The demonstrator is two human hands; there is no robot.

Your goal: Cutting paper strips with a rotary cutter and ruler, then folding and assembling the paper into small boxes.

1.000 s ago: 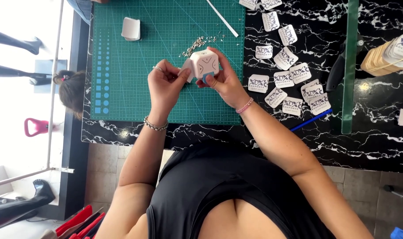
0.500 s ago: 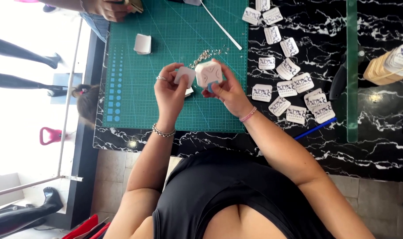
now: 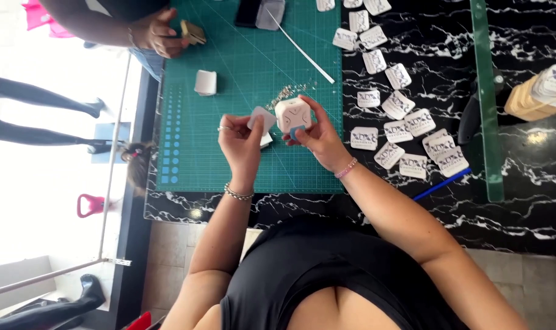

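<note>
White corner punch (image 3: 292, 113) in right hand (image 3: 314, 131) — card (image 3: 261, 118) in left hand (image 3: 241, 142)

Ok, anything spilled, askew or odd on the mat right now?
Small pale scraps lie scattered on the green mat just above the white block in the right hand. The cards on the black table lie at mixed angles, some overlapping. Nothing looks damaged.

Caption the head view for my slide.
Left hand holds a small white card, right hand a white corner punch, over a green cutting mat.
</note>
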